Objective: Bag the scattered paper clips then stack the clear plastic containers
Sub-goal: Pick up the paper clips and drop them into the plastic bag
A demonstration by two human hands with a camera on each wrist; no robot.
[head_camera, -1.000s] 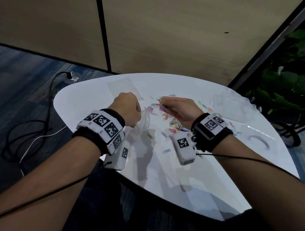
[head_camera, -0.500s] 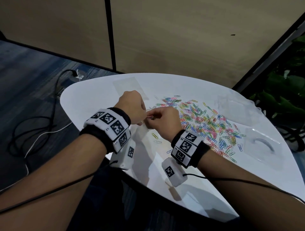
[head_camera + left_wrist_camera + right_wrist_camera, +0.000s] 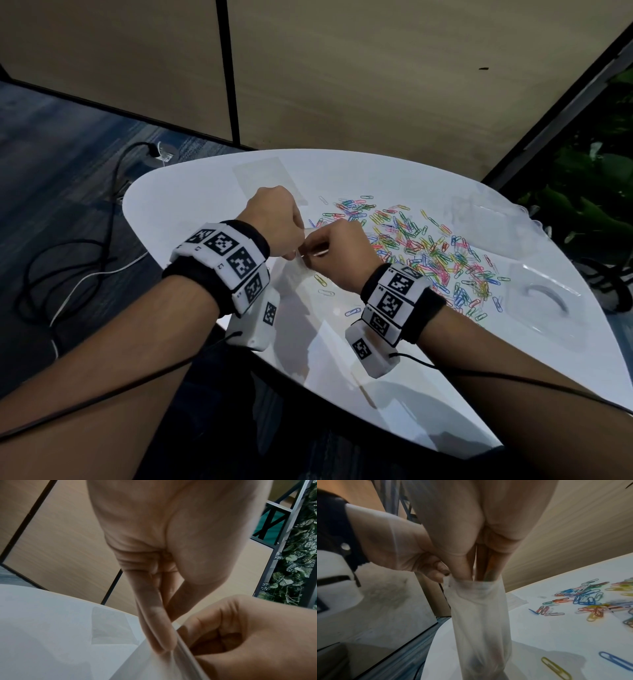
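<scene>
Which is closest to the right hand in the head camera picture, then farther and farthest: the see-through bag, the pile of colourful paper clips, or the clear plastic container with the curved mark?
1. Translucent plastic bag, touching the right hand, on its left.
2. Pile of colourful paper clips, spread just right.
3. Clear plastic container, far right by the table edge.

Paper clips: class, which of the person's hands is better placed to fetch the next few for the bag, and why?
Probably the right hand. It is nearer the paper clips, its fingers at the bag's mouth, while the left hand pinches the bag rim, holding it open.
</scene>
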